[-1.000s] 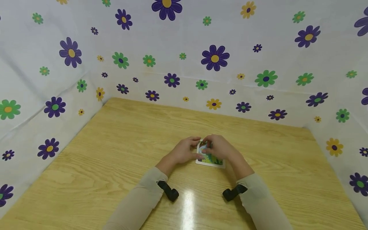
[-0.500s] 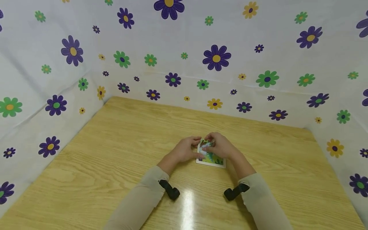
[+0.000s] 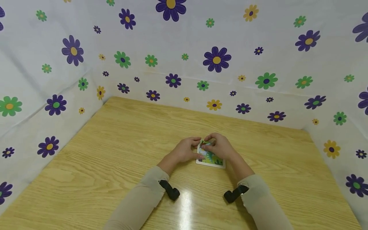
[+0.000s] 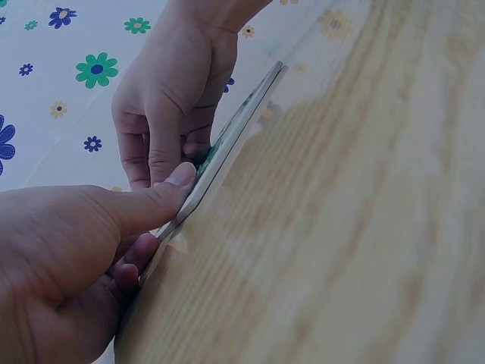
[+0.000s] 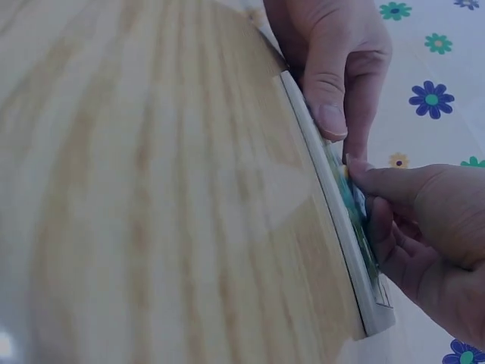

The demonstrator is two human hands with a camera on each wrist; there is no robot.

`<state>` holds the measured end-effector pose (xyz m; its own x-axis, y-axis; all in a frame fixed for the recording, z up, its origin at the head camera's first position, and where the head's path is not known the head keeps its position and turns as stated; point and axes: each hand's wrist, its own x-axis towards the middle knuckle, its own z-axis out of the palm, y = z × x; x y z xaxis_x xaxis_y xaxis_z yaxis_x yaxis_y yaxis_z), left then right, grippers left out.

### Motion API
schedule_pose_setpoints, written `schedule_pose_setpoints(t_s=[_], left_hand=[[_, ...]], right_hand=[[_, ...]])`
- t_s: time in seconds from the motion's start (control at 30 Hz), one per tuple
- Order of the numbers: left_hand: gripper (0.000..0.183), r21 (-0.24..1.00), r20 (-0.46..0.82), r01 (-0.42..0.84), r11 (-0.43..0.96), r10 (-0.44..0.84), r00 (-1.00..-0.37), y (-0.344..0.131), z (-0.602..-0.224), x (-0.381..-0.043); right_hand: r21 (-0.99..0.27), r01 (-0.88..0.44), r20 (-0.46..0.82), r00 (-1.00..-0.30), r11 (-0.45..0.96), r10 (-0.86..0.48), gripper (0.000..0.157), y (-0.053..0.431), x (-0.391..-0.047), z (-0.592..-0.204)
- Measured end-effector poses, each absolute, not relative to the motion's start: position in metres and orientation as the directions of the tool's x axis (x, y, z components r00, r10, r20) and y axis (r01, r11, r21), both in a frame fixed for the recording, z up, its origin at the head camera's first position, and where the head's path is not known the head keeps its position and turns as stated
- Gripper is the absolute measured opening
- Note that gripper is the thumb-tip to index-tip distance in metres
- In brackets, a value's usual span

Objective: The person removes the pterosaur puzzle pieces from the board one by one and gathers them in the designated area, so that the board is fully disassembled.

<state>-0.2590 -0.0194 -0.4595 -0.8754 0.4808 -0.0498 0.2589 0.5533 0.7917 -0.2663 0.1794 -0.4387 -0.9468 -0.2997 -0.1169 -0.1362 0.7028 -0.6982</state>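
Note:
A small flat picture puzzle [image 3: 215, 158] with a white border and a green, blue and yellow scene lies on the table. My left hand [image 3: 184, 151] holds its left side, the thumb over the border and the fingers along the far edge; in the left wrist view the thumb [image 4: 155, 203] presses the rim. Reaching over from the right, my right hand [image 3: 222, 147] has thumb and curled fingers together at the picture's far left part. They seem to pinch a small puzzle piece [image 3: 202, 141], mostly hidden. The right wrist view shows the board's pale side edge [image 5: 333, 201] below both hands.
The wood-grain table [image 3: 129, 134] extends around the puzzle. White cloth walls with printed flowers [image 3: 172, 60] stand behind it and at both sides. Black wrist cameras [image 3: 171, 192] are strapped to both sleeves.
The right hand's fingers shift slightly over the far left part of the picture, and a green bit now shows by the fingertips. The left hand and board stay nearly in place.

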Motion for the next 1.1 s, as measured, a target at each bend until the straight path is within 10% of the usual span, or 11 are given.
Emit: schedule_pose_setpoints(t_s=[0.4,1.1], left_hand=[[0.077,0.782,-0.049,0.262,0.566,0.474,-0.879,-0.022,-0.457,-0.258],[0.078,0.789,-0.044,0.257,0.558,0.469,-0.882,-0.017,-0.46,-0.259]], right_hand=[[-0.653,-0.291,0.004,-0.925,0.699,-0.381,0.028,0.172,-0.264,-0.438],[-0.826,-0.104,-0.003,-0.982,0.554,-0.189,0.025,0.193,-0.253,-0.443]])
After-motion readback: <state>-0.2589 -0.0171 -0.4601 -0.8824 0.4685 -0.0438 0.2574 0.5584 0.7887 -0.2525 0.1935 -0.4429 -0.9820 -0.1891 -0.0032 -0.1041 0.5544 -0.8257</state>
